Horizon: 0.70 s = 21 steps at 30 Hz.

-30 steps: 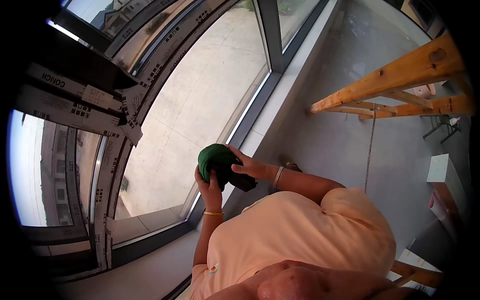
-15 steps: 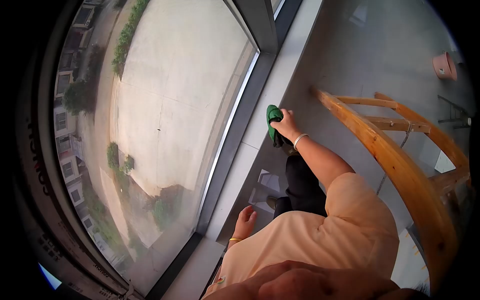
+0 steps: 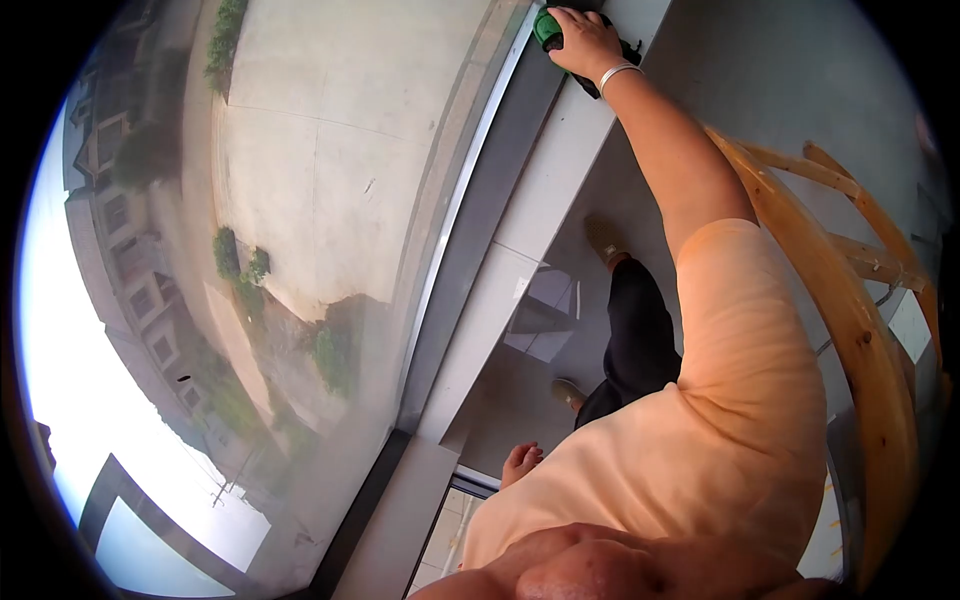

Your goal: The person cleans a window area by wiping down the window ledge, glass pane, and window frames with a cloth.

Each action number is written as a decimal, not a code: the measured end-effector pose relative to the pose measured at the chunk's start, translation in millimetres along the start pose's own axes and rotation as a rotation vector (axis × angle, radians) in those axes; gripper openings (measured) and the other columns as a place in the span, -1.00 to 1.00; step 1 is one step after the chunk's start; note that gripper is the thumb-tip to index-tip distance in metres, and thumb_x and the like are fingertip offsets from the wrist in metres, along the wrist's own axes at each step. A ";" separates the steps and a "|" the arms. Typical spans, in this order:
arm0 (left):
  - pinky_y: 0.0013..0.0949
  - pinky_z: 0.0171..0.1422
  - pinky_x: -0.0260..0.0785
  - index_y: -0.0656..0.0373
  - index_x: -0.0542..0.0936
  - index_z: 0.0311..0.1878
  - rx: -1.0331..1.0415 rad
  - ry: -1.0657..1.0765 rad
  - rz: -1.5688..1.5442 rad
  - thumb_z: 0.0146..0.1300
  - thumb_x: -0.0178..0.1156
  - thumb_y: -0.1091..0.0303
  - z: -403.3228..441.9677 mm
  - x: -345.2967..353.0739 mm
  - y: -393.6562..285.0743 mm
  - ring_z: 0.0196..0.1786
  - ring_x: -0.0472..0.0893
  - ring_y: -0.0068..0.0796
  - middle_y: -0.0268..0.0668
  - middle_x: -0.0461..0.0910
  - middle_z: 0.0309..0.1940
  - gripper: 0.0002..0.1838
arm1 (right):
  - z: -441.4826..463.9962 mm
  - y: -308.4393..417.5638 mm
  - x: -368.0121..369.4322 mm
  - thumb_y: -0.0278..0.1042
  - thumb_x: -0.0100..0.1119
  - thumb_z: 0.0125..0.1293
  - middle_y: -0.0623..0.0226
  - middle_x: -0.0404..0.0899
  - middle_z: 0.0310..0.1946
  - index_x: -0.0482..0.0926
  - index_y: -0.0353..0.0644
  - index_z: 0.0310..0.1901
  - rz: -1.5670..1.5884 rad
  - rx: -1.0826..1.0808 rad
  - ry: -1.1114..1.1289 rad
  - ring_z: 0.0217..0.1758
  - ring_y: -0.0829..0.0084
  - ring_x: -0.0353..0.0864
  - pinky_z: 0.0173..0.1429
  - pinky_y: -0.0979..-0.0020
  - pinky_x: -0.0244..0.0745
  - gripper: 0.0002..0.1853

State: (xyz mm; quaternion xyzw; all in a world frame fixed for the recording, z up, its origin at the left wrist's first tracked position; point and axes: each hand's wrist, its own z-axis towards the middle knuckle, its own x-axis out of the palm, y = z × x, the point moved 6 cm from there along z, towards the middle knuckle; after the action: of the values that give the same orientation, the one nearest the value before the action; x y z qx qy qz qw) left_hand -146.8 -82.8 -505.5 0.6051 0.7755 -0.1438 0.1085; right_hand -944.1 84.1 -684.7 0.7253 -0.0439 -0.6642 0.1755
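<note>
Left hand [image 3: 522, 462] at 6 o'clock, half hidden by the orange shirt [image 3: 640, 460]; whether spread or curled cannot be told. Pale sill [image 3: 540, 200] runs toward 1 o'clock. There, right hand [image 3: 590, 45] grips green-and-black cloth [image 3: 546, 28], apparently against dark window frame [image 3: 470, 250]. Pavement [image 3: 330, 180] outside, 10 o'clock.
</note>
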 end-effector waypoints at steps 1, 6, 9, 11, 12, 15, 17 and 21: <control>-0.38 0.07 0.53 0.24 0.58 0.22 0.011 0.041 0.016 0.54 0.19 0.22 4.6 4.2 -3.5 -0.08 0.67 -0.49 -0.29 0.71 -0.08 -0.65 | -7.6 8.6 1.3 -0.11 0.30 0.21 0.65 0.38 0.50 0.31 0.26 0.49 -0.005 -0.014 -0.001 0.48 0.31 0.39 0.36 0.03 0.48 -0.23; -0.41 -0.01 0.52 0.20 0.59 0.21 0.091 0.098 -0.036 0.54 0.16 0.27 52.3 -9.3 55.7 -0.10 0.66 -0.57 -0.34 0.70 -0.11 -0.70 | -92.7 76.0 18.2 -0.19 0.32 0.19 0.65 0.37 0.50 0.35 0.25 0.45 0.038 -0.086 0.110 0.46 0.34 0.39 0.32 0.02 0.46 -0.26; -0.43 -0.04 0.51 0.19 0.59 0.21 0.134 0.132 -0.092 0.54 0.16 0.27 77.9 -29.1 109.9 -0.12 0.66 -0.60 -0.36 0.70 -0.12 -0.70 | -166.6 132.5 35.2 -0.22 0.34 0.16 0.65 0.36 0.49 0.37 0.23 0.44 0.051 -0.157 0.191 0.44 0.33 0.39 0.25 0.03 0.47 -0.25; -0.43 -0.05 0.52 0.19 0.60 0.20 0.157 0.112 -0.135 0.54 0.16 0.27 81.4 -43.8 148.6 -0.12 0.66 -0.59 -0.35 0.71 -0.12 -0.71 | -217.9 177.4 50.4 -0.25 0.34 0.15 0.63 0.35 0.49 0.40 0.21 0.40 0.092 -0.193 0.224 0.43 0.31 0.38 0.24 0.02 0.47 -0.29; -0.42 -0.05 0.52 0.19 0.60 0.18 0.170 0.098 -0.159 0.54 0.16 0.27 82.2 -50.3 164.3 -0.13 0.67 -0.58 -0.34 0.72 -0.13 -0.71 | -245.3 199.9 58.9 -0.26 0.34 0.15 0.63 0.34 0.48 0.41 0.21 0.38 0.108 -0.215 0.243 0.44 0.30 0.37 0.24 0.01 0.45 -0.31; -0.38 -0.01 0.53 0.21 0.63 0.13 0.234 0.006 -0.120 0.53 0.17 0.26 96.1 -61.9 243.9 -0.11 0.68 -0.52 -0.28 0.74 -0.14 -0.73 | -329.3 269.1 82.6 -0.26 0.35 0.15 0.60 0.32 0.48 0.39 0.19 0.39 0.091 -0.312 0.322 0.46 0.27 0.32 0.23 0.00 0.45 -0.29; -0.35 0.00 0.53 0.22 0.64 0.11 0.271 -0.032 -0.066 0.52 0.18 0.25 78.6 -68.4 271.1 -0.11 0.69 -0.48 -0.25 0.74 -0.14 -0.72 | -386.5 317.9 98.2 -0.31 0.34 0.14 0.57 0.31 0.44 0.38 0.17 0.39 0.104 -0.366 0.369 0.46 0.25 0.29 0.24 -0.04 0.43 -0.28; -0.29 0.04 0.53 0.25 0.65 0.08 0.227 -0.095 -0.116 0.48 0.24 0.21 82.5 -59.4 367.3 -0.10 0.68 -0.42 -0.17 0.74 -0.13 -0.69 | -479.8 393.9 125.9 -0.38 0.32 0.13 0.51 0.32 0.37 0.38 0.13 0.37 0.122 -0.433 0.403 0.44 0.20 0.26 0.24 -0.10 0.42 -0.30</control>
State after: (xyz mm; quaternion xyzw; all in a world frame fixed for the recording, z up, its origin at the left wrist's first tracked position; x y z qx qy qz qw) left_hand 223.4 -82.8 -596.0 0.5603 0.7818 -0.2652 0.0674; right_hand -393.3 -227.2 -653.9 0.7843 0.0909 -0.4890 0.3708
